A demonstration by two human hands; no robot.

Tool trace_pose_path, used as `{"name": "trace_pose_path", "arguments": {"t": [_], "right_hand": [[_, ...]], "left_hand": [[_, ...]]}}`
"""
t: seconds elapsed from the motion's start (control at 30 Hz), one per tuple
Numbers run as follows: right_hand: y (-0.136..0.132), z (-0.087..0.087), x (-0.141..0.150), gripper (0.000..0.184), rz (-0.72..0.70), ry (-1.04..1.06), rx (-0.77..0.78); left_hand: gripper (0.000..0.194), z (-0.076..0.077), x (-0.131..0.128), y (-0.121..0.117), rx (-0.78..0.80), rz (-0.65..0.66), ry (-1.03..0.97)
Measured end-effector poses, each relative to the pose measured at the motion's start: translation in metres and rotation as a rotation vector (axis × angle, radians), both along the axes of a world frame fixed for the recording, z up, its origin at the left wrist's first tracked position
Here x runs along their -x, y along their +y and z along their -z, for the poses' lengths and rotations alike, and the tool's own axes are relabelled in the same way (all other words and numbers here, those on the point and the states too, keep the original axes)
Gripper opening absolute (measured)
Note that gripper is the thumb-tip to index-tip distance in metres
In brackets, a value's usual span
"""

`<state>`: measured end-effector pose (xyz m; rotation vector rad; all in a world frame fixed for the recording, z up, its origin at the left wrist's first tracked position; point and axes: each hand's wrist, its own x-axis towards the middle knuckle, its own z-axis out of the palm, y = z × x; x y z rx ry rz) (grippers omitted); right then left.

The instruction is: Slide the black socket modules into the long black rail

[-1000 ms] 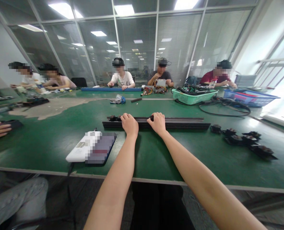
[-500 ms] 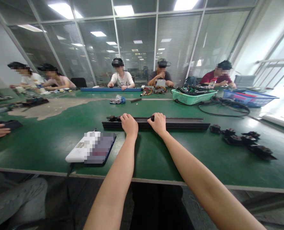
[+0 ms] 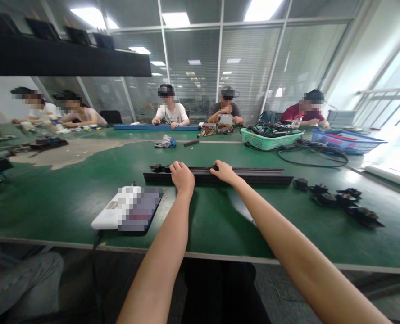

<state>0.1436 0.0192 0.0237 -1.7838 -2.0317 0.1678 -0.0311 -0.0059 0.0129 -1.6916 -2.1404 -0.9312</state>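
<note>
A long black channel-shaped rail (image 3: 254, 179) lies crosswise on the table in front of me. Small black modules (image 3: 157, 168) sit in its left end. My left hand (image 3: 182, 176) is closed over the rail just right of these modules, its fingertips hidden behind the far side. A small dark module (image 3: 215, 168) is pinched in the fingers of my right hand (image 3: 225, 172), at the rail's middle. How far it sits inside the channel I cannot tell.
Several loose black modules (image 3: 328, 198) lie right of the rail. A white device and a phone (image 3: 141, 211) lie front left. Beyond are a grey-blue cloth (image 3: 165, 142), a green basket (image 3: 270, 140) and a blue basket (image 3: 348, 143). A black bar (image 3: 68, 58) juts in overhead at upper left.
My right hand has turned lower and flatter over the rail, still pinching the module. A black bar carrying several blocks has come into view at upper left. My left hand has barely moved.
</note>
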Motion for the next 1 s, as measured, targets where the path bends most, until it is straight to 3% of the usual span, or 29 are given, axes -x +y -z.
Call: {"name": "trace_pose_path", "arguments": {"t": [0.1,0.4,1.0], "right_hand": [[-0.007,0.001,-0.009,0.036,-0.066,-0.047,-0.009],[-0.017,0.019,-0.005,0.040,0.017,-0.084,-0.175],[-0.018,0.018,-0.001,0.038,-0.005,-0.182,-0.208]], "left_hand": [[0.038,0.001,0.000,0.001,-0.012,0.005,-0.004],[0.035,0.001,0.002,0.000,-0.029,0.041,0.030],[0.038,0.005,0.002,0.005,-0.035,0.018,0.033]]}}
